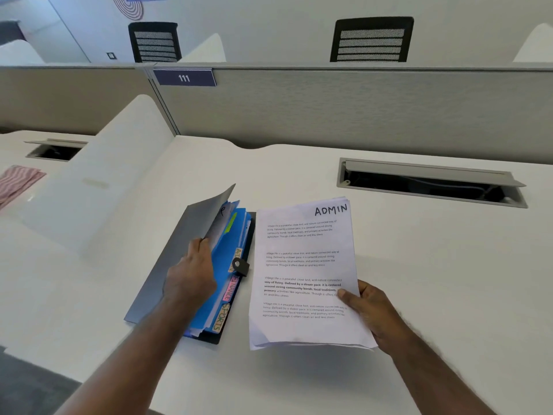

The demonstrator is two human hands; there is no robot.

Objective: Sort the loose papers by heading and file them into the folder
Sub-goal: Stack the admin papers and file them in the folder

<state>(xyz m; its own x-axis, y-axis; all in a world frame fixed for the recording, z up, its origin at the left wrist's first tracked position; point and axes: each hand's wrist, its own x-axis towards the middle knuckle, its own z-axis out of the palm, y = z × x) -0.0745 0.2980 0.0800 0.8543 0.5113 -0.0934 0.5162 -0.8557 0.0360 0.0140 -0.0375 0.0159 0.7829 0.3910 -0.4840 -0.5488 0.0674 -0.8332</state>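
A grey folder (167,265) lies on the white desk (419,265), its front cover lifted. Inside are blue dividers (221,265) with labelled tabs along the right edge, one reading SPORTS (220,320). My left hand (191,274) grips the cover and the front sheets, holding them up. My right hand (369,310) pinches the lower right edge of a thin stack of white papers (305,265) just right of the folder. The top sheet is headed ADMIN in black marker, with printed paragraphs below.
An open cable tray (431,182) is set into the desk at the back right. A grey partition (329,109) with a sign reading 111 closes the far edge. A white side divider (98,181) stands on the left, with a striped cloth (16,181) beyond it.
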